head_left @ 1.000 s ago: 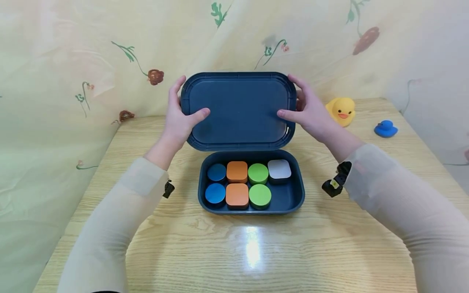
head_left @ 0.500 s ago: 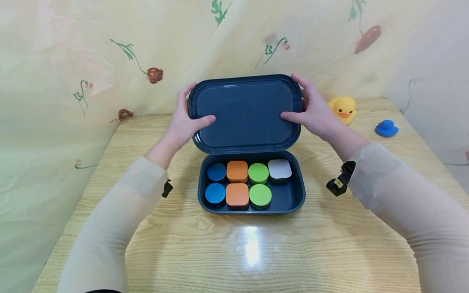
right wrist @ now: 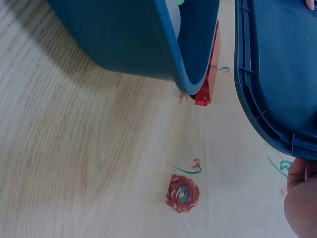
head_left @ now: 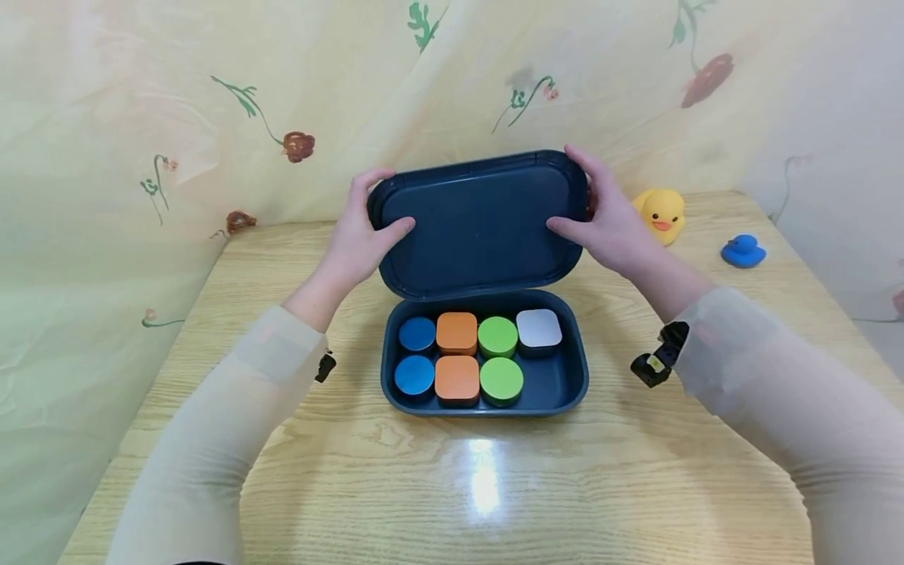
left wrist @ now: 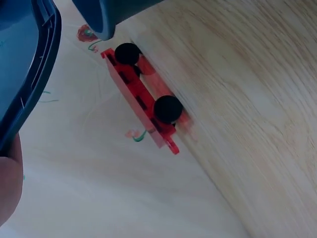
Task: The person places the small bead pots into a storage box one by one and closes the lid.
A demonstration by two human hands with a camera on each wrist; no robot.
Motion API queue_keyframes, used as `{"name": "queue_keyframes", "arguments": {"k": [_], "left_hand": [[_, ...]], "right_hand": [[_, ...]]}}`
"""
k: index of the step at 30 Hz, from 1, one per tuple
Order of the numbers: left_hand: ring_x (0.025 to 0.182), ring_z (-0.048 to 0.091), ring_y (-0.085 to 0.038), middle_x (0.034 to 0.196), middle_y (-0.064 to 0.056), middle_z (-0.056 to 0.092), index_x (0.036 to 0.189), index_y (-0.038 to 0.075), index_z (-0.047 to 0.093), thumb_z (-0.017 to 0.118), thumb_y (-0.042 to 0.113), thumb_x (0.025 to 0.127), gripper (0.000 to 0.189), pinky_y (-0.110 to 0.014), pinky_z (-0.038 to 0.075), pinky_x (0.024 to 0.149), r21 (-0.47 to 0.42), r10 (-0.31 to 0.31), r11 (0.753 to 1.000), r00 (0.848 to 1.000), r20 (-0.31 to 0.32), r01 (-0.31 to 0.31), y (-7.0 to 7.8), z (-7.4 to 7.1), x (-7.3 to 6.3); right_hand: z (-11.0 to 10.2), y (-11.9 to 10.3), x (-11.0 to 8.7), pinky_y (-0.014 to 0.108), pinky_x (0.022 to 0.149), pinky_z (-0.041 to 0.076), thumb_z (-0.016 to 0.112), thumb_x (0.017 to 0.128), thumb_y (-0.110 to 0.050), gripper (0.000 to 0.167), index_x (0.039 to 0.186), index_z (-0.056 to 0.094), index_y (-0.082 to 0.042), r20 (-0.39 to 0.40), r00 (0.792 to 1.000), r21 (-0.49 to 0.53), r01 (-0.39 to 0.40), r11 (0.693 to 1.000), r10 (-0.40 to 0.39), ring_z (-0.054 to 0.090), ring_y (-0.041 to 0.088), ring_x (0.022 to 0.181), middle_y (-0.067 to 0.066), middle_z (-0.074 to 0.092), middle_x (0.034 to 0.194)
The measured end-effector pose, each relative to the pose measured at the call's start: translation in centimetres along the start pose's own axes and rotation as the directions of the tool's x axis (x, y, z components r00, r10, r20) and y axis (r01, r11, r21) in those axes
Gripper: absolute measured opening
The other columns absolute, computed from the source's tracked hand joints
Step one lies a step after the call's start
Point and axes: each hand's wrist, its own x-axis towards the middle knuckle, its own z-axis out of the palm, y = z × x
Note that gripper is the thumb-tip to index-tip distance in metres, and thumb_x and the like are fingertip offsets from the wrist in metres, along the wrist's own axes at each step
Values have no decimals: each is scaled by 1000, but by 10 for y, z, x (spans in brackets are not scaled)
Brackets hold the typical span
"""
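Both hands hold a dark blue lid (head_left: 480,227), its underside facing me and its left side lower than its right. My left hand (head_left: 360,235) grips the left end, thumb across the underside. On the right end, my right hand (head_left: 610,224) grips likewise, fingers behind the rim. Just in front stands the matching blue box (head_left: 554,392), the lid's lower edge close over its back rim. Inside are two rows of small containers: blue round ones (head_left: 414,375), orange square ones (head_left: 457,380), green round ones (head_left: 501,380) and one white-topped square one (head_left: 539,328) at the back right.
A yellow rubber duck (head_left: 661,216) sits behind the right forearm, with a blue duck (head_left: 743,251) farther right. Behind the box, a red toy wagon (left wrist: 136,94) with black wheels stands at the table's back edge. Flower-patterned cloth (head_left: 452,71) hangs behind the wooden table (head_left: 395,486).
The lid has shifted slightly right and tilted, its left side dropping and its lower edge coming down over the box's back rim. Both hands moved with it. The box and its containers stayed put.
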Motion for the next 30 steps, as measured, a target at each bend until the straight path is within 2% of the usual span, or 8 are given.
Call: {"name": "queue_keyframes", "arguments": {"k": [5,9,11,15,19,22,27,30], "left_hand": [[113,48,-20,132,-6,42,139,19,30,61,14,92,57,-35,40,96,-25,22,999,999,-37,-23,4,3,1],[118,44,-19,137,-5,36,138,17,30,61,10,91,56,-34,37,99,-67,33,997,997,-71,-38,5,6,1],[121,41,-18,140,-3,34,137,17,31,62,8,90,57,-33,34,101,-66,34,997,995,-96,-40,4,8,-1],[125,35,-14,142,-2,32,135,16,32,63,8,89,55,-30,29,103,-44,51,997,989,-136,-57,3,12,-3],[123,37,-16,141,-4,32,132,16,33,63,8,90,53,-32,34,100,-50,61,996,987,-150,-69,0,15,-5],[117,43,-19,137,-7,34,131,15,32,62,7,90,51,-34,39,96,-67,55,996,989,-136,-65,-3,16,-9],[112,45,-22,131,-10,36,129,10,33,63,6,89,50,-37,40,95,-77,130,988,987,-95,-137,-4,19,-17],[112,43,-20,130,-12,37,127,7,35,62,6,89,46,-35,39,94,-94,195,974,976,-94,-204,-5,19,-21]], "right_hand": [[0,-1,-3,32,87,47,65,88,-8,83,148,15,-36,-27,999,74,40,996,-38,52,24,107,14,46,128],[-1,-2,-6,22,82,47,61,89,-3,71,146,27,-30,-44,994,266,104,958,-95,53,20,102,12,51,121],[-1,-3,-8,21,80,47,58,89,2,64,143,36,-25,-66,988,380,152,913,-137,54,20,99,10,54,114],[2,-6,-9,23,79,47,50,90,11,50,131,52,-17,-114,977,607,210,767,-178,55,20,93,11,56,103],[8,-10,-9,27,77,48,48,92,7,37,121,58,-14,-141,975,741,220,635,-173,57,20,91,11,56,102],[13,-9,-11,28,76,48,52,93,0,26,115,61,-12,-162,971,793,235,563,-177,58,20,89,11,57,101],[17,-4,-17,26,76,48,62,91,-12,18,106,67,-6,-227,959,855,279,437,-169,60,19,89,9,63,100],[18,-1,-18,24,73,49,63,90,-14,17,103,69,-4,-236,960,872,276,404,-147,62,18,87,8,65,98]]}}
